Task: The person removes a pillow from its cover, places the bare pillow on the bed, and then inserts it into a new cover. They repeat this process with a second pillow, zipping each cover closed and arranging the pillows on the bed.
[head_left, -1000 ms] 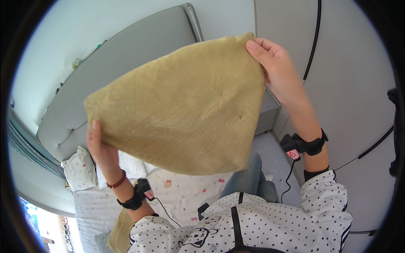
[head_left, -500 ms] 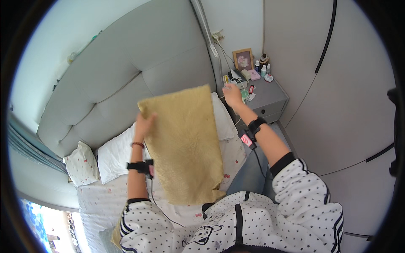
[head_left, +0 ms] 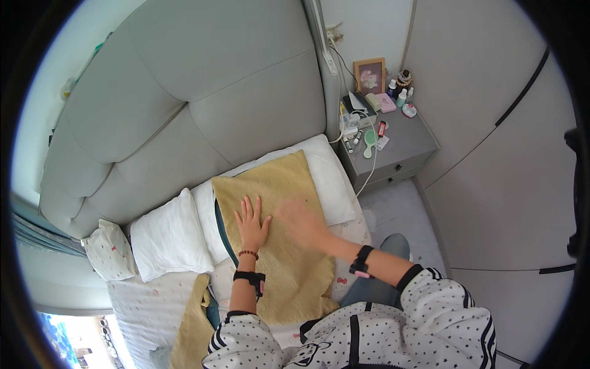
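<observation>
A rectangular yellow cloth (head_left: 289,277) lies over a white pillow (head_left: 332,197) at the head of the bed, and a dark teal layer shows along its left edge. Flat on its upper left part rests my left hand (head_left: 251,222), fingers spread. My right hand (head_left: 301,222) is over the cloth just to the right; motion smears its fingers, so I cannot make out their pose or whether they touch the fabric. Down to the left, a second yellow cloth (head_left: 189,326) with a teal side is on the bed, partly hidden by my left sleeve.
Another white pillow (head_left: 169,240) and a small printed pillow (head_left: 112,249) lean by the grey padded headboard (head_left: 246,80). At right stands a grey nightstand (head_left: 402,144) holding a green hairbrush (head_left: 369,140), a picture frame (head_left: 369,76), bottles and a white cable. Curved wardrobe doors (head_left: 491,184) are farther right.
The yellow cloth has come down onto the pillow. My left hand has moved from its left edge to lie flat on top. My right hand has come leftward from near the nightstand over the cloth.
</observation>
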A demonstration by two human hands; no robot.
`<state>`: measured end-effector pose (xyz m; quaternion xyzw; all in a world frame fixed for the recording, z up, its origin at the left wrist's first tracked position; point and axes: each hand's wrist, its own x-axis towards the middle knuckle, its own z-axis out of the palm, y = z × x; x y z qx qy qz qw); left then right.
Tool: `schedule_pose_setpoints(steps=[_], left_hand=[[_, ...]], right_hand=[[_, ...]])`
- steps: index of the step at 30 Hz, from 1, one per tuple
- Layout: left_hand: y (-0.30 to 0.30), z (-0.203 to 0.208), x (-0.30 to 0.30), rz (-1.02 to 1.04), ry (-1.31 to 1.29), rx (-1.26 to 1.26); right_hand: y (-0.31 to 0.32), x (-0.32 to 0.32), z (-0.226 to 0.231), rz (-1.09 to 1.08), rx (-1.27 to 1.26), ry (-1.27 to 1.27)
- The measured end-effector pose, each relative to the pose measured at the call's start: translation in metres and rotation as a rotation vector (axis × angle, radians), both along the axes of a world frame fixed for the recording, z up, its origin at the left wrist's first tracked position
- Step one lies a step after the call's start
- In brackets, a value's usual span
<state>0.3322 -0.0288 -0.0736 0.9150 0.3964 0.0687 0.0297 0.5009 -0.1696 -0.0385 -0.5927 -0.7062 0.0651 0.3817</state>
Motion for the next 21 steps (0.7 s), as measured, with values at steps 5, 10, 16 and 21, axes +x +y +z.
schedule_pose_setpoints(steps=[5, 10, 16, 21], left_hand=[[0.008, -0.015, -0.013, -0.048, -0.275, -0.14], [0.009, -0.009, -0.02, -0.093, -0.297, -0.233], [0.009, -0.013, -0.016, -0.075, -0.318, -0.239], [0.009, -0.016, -0.015, -0.056, -0.279, -0.232]], right_hand=[[0.037, -0.037, -0.003, 0.166, -0.085, -0.025], [-0.009, 0.085, -0.064, -0.338, -0.135, -0.243], [-0.173, 0.195, -0.078, -1.214, -0.68, -0.264], [-0.156, 0.188, -0.038, -1.123, -0.348, -0.212]])
